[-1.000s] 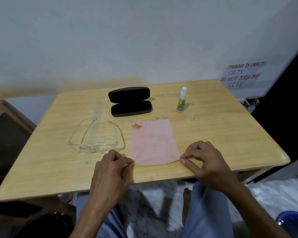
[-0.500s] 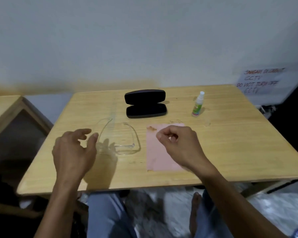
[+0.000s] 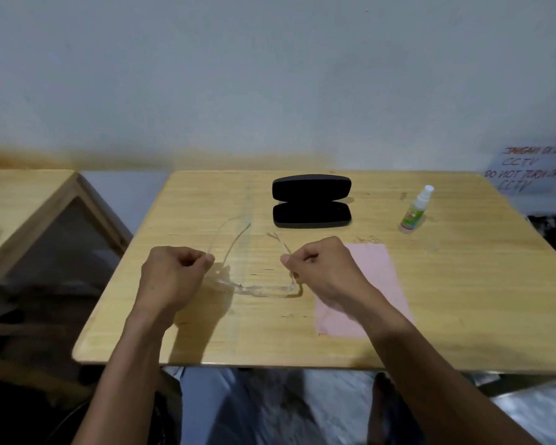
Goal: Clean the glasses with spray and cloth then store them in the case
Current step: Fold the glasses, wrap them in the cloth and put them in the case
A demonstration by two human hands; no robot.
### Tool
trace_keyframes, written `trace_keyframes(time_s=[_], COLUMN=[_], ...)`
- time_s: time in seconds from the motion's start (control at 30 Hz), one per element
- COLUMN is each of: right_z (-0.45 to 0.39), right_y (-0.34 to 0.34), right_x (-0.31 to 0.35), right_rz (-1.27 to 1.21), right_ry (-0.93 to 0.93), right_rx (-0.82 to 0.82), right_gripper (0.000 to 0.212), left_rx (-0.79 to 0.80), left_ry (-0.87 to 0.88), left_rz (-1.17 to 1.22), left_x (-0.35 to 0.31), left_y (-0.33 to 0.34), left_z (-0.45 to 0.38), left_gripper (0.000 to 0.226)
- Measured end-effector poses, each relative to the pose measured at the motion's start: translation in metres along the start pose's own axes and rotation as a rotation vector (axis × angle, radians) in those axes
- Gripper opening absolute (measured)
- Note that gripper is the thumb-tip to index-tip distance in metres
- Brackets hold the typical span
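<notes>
Left hand (image 3: 170, 277) is curling into a loose fist, thumb and forefinger pinching the left temple arm of the clear-framed glasses (image 3: 254, 284); the grip is closed on that arm near the hinge end. Right hand (image 3: 321, 271) is mirroring this pose, fingers folded under, thumb tip pressing against the forefinger around the right temple arm. Both grips are narrow, closed pinches with the remaining fingers tucked into the palm. Knuckles on both hands are facing up and away from the person, wrists are running roughly straight, and the bare forearms are reaching in from the lower edge of the view, converging toward the middle of the table (image 3: 463, 300).

The glasses are sitting between the two hands with the temple arms unfolded and pointing toward the far side; the lens front is lying nearest the person. Whether the frame is lifting off the wood or resting on it cannot be told, as the clear plastic is faint and a little blurred.

A pink cleaning cloth (image 3: 366, 284) is lying flat on the table, partly under the right hand and wrist. Beyond the glasses, a black glasses case (image 3: 312, 200) is standing open. A small spray bottle (image 3: 414, 213) with a white nozzle is standing upright to the right of the case, well apart from the hands.
</notes>
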State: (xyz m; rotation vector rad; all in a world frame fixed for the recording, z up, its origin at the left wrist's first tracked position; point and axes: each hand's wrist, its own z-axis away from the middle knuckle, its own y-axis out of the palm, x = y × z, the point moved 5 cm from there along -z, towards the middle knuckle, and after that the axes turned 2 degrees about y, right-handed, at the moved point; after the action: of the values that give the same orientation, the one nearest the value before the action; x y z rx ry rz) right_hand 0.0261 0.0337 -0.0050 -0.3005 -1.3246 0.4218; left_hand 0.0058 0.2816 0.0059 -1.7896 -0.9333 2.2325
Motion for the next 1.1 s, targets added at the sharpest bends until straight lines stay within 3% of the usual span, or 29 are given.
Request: trace_keyframes(time_s=[0.23,0.37,0.63,1.1], right_z=[0.028,0.045,0.058,0.043], right_y=[-0.042,-0.091,-0.138,-0.134], right_x=[-0.001,-0.023,-0.084,-0.106], right_rz=[-0.049,0.012,0.028,-0.038], right_ry=[-0.192,-0.293,-0.251,-0.249], right_rx=[-0.008,-0.200,-0.358,-0.415], right_gripper=[0.006,0.004,0.006,0.004], left_rx=[0.058,0.093,0.093,0.077], left_ry=[0.134,0.259,0.350,0.322], left_rz=[0.151,0.117,0.049,0.008], left_x=[-0.016,-0.039,-0.061,-0.056], left_y=[0.006,0.041,0.105,0.122], left_z=[0.034,0.059,0.079,0.073], left_gripper=[0.005,0.004,0.004,0.004])
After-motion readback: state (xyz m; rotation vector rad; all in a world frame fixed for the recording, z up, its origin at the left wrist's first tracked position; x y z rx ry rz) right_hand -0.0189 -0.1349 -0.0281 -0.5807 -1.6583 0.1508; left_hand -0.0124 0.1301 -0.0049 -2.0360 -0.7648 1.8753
